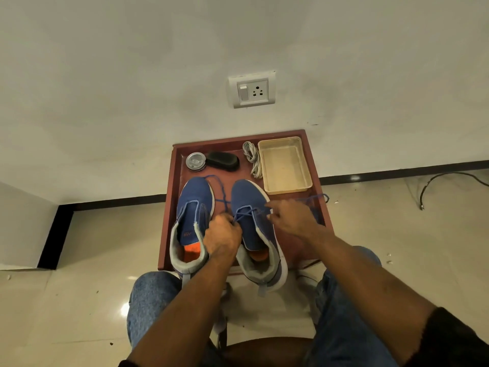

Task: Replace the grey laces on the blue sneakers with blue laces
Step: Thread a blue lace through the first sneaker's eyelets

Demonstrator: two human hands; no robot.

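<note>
Two blue sneakers stand side by side on a small red-brown table (176, 181). The left sneaker (194, 205) has no lace in its eyelets. A blue lace (248, 211) is threaded through the front eyelets of the right sneaker (247, 197). My left hand (222, 237) pinches one end of this lace at the shoe's left side. At the shoe's right side my right hand (291, 217) pinches the other end, whose tail trails over the table's right edge. The grey laces (252, 158) lie bundled at the back of the table.
A beige tray (304, 178) sits at the back right of the table. A round tin (195, 161) and a black shoe brush (222, 160) lie at the back left. A wall with a socket (252, 90) rises behind. A cable (436, 181) lies on the tiled floor at right.
</note>
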